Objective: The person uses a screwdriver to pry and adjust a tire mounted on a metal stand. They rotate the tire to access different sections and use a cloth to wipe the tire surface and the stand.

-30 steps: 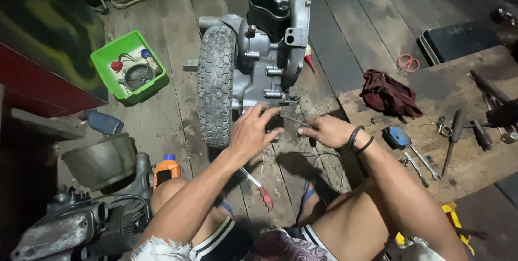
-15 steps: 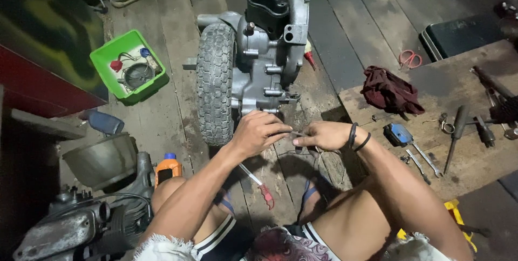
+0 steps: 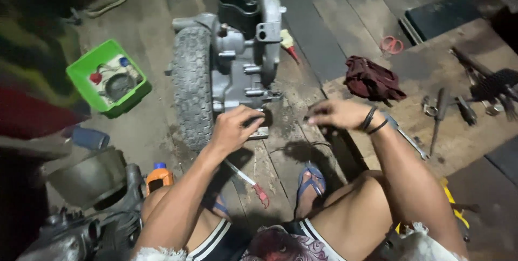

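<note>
Grey cast metal fills the middle of my view: an engine casing [image 3: 245, 61] stands on the plank floor [image 3: 318, 29] with a knobbly black tyre [image 3: 191, 85] against its left side. My left hand [image 3: 233, 129] rests on the casing's lower edge, fingers curled over a small bracket there; whether it truly grips the part I cannot tell. My right hand [image 3: 337, 114] hovers just beside the casing's bottom corner, fingers drawn loosely together, and I cannot see anything held in it. Black bands circle that wrist. A red-handled screwdriver [image 3: 249, 181] lies on the boards between my knees. A dark red rag [image 3: 372, 82] sits near the right hand, with wrenches [image 3: 440, 111] beyond it. A green tray [image 3: 108, 77] of small parts stands well apart on the left, an orange bottle [image 3: 159, 175] nearer me.
</note>
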